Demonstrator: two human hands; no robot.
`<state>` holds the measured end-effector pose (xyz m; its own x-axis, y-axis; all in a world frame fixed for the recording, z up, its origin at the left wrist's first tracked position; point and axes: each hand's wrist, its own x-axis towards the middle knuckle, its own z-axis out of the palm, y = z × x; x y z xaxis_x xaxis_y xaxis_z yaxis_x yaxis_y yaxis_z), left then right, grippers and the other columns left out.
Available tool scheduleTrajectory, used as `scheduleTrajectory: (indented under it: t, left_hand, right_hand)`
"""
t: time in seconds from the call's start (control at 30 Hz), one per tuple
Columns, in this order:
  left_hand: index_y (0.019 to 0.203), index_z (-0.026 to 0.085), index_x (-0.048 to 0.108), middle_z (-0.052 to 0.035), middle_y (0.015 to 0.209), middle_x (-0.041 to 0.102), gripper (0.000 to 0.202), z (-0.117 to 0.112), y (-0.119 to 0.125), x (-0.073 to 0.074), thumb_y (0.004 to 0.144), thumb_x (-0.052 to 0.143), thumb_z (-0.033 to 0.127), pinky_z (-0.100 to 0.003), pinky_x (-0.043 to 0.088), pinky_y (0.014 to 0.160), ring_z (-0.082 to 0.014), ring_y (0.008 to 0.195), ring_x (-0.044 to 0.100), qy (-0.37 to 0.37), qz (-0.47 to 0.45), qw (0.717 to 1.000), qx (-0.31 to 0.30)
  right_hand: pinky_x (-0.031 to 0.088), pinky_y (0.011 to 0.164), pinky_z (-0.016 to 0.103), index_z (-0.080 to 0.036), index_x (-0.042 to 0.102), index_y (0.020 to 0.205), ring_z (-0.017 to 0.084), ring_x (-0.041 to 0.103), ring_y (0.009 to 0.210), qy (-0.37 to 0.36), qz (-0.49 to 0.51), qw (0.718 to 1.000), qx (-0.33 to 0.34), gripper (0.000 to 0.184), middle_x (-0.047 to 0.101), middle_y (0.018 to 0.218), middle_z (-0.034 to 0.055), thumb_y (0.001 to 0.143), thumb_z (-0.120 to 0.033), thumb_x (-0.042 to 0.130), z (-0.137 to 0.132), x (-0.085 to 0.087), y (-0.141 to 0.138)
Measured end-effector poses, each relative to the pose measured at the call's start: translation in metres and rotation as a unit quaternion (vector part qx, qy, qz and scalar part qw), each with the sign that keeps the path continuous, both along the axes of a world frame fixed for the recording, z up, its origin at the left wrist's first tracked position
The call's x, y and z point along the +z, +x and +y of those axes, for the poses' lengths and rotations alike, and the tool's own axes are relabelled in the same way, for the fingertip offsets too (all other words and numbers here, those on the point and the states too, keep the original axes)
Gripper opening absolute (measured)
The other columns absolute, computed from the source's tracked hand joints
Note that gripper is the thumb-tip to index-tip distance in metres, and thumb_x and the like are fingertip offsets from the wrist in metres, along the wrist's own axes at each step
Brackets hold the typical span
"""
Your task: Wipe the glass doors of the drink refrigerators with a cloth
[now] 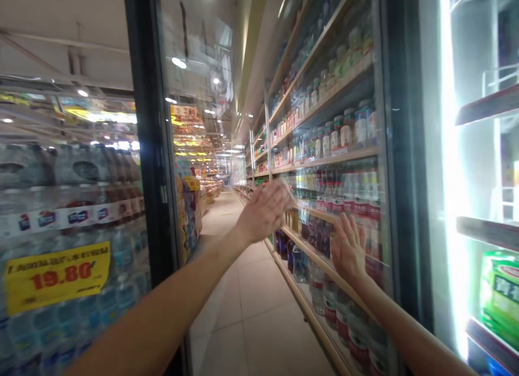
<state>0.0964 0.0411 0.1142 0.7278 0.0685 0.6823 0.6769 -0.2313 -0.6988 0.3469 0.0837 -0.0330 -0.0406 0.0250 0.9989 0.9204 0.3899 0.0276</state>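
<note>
"Whitish scrap (287,189), maybe cloth. Where exactly?"

"At the left hand's (263,211) fingertips, about midway between the side edges of a glass pane (203,52). Motion blur; contact with the glass unclear."

"Left fingers?"

"Close together, slightly bent, over the scrap. Cannot tell whether they grip it or just lie on it."

"Right hand (348,249)?"

"Lower, nearer the pane's right edge. Palm up against or close to the glass, can't say which. Fingers extended, slightly spread, no object seen in them."

"And the pane itself?"

"Dark frame (141,122) along both upright edges. Rows of bottles (343,133) on wooden-edged shelves (324,162) appear in it, pale floor tiles (243,300) below. Reflected or seen through, cannot tell."

"Farther out?"

"Beyond the frame's left edge, stacked bottle packs (77,214); yellow sign (57,279) in front, reading 19.80. Past the right edge, a bright light strip (450,165), then a green pack (500,292) above the front edge of a low rack (492,346)."
</note>
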Motion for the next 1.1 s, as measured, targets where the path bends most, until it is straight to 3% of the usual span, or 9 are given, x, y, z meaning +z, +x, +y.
scheduleTrajectory:
  t: [0.1, 0.2, 0.37, 0.57, 0.67, 0.8, 0.93, 1.03, 1.1]
  left_hand:
    - [0.134, 0.024, 0.037, -0.0017, 0.143, 0.038, 0.047, 0.001, -0.005, -0.005, 0.088, 0.038, 0.036, -0.042, 0.007, 0.114, -0.0190, 0.137, 0.019, -0.013, 0.084, 0.996, -0.017]
    - [0.134, 0.024, 0.038, -0.0053, 0.143, 0.038, 0.049, -0.003, -0.034, 0.021, 0.086, 0.042, 0.035, -0.046, 0.009, 0.113, -0.0223, 0.137, 0.022, 0.003, -0.075, 0.997, -0.001]
    - [0.135, 0.015, 0.036, -0.0143, 0.147, 0.026, 0.055, -0.007, -0.054, 0.050, 0.084, 0.044, 0.033, -0.054, 0.014, 0.110, -0.0309, 0.138, 0.014, 0.042, -0.337, 0.941, 0.016]
    - [0.138, 0.016, 0.027, -0.0125, 0.145, 0.031, 0.050, 0.013, 0.019, 0.028, 0.090, 0.031, 0.027, -0.047, 0.022, 0.110, -0.0245, 0.138, 0.018, 0.007, -0.253, 0.966, -0.054]
    - [0.142, 0.015, 0.014, -0.0131, 0.147, 0.028, 0.051, 0.014, 0.018, 0.024, 0.092, 0.022, 0.026, -0.039, 0.025, 0.110, -0.0201, 0.137, 0.022, 0.016, -0.259, 0.959, -0.110]
    - [0.143, 0.011, 0.010, -0.0185, 0.146, 0.027, 0.066, -0.001, -0.038, 0.022, 0.089, 0.034, 0.041, -0.044, 0.022, 0.110, -0.0256, 0.136, 0.023, 0.031, -0.205, 0.975, -0.084]
    - [0.140, 0.009, 0.023, -0.0224, 0.144, 0.028, 0.063, -0.012, -0.089, 0.023, 0.089, 0.033, 0.045, -0.055, 0.021, 0.107, -0.0313, 0.136, 0.020, 0.064, -0.314, 0.947, 0.011]
    - [0.137, 0.010, 0.033, -0.0192, 0.146, 0.026, 0.056, -0.013, -0.099, 0.021, 0.090, 0.031, 0.042, -0.055, 0.017, 0.108, -0.0310, 0.138, 0.014, 0.056, -0.328, 0.941, 0.053]
    - [0.136, 0.012, 0.035, -0.0167, 0.147, 0.025, 0.054, -0.013, -0.097, 0.018, 0.090, 0.031, 0.040, -0.053, 0.015, 0.109, -0.0295, 0.138, 0.013, 0.049, -0.312, 0.947, 0.062]
  right_hand:
    - [0.020, 0.108, 0.054, -0.030, 0.011, 0.145, 0.025, 0.021, 0.137, 0.004, -0.005, 1.000, 0.000, 0.066, 0.027, 0.148, 0.0075, 0.086, -0.019, 0.041, 0.002, 0.000, 0.001]
    - [0.020, 0.108, 0.054, -0.029, 0.012, 0.144, 0.025, 0.022, 0.137, 0.008, -0.005, 1.000, 0.005, 0.066, 0.028, 0.148, 0.0080, 0.086, -0.019, 0.042, 0.004, -0.003, 0.004]
    - [0.016, 0.108, 0.057, -0.030, 0.017, 0.143, 0.027, 0.020, 0.138, 0.010, 0.017, 0.999, 0.040, 0.063, 0.025, 0.149, 0.0074, 0.087, -0.019, 0.042, -0.010, 0.007, -0.011]
    - [0.029, 0.108, 0.044, -0.030, 0.020, 0.142, 0.019, 0.031, 0.133, 0.080, -0.046, 0.940, 0.327, 0.056, 0.030, 0.147, 0.0021, 0.089, -0.017, 0.032, -0.041, 0.104, -0.098]
    - [0.033, 0.107, 0.042, -0.023, 0.017, 0.143, 0.019, 0.033, 0.132, 0.037, -0.012, 0.913, 0.406, 0.052, 0.034, 0.145, 0.0046, 0.092, -0.025, 0.026, -0.042, 0.154, -0.138]
    - [0.024, 0.110, 0.045, -0.015, 0.024, 0.141, 0.019, 0.029, 0.133, 0.004, 0.021, 0.943, 0.332, 0.051, 0.038, 0.142, 0.0085, 0.092, -0.030, 0.024, -0.036, 0.182, -0.169]
    - [0.013, 0.111, 0.051, -0.019, 0.042, 0.131, 0.023, 0.019, 0.137, 0.014, -0.053, 0.986, 0.157, 0.044, 0.033, 0.145, 0.0059, 0.090, -0.032, 0.035, -0.029, 0.190, -0.186]
    - [0.011, 0.110, 0.053, -0.024, 0.042, 0.132, 0.024, 0.016, 0.138, 0.030, -0.087, 0.993, 0.068, 0.043, 0.030, 0.147, 0.0040, 0.089, -0.030, 0.039, -0.019, 0.201, -0.160]
    - [0.014, 0.109, 0.055, -0.027, 0.040, 0.134, 0.026, 0.018, 0.137, 0.016, -0.026, 0.999, 0.028, 0.046, 0.029, 0.148, 0.0049, 0.088, -0.029, 0.041, -0.011, 0.207, -0.113]
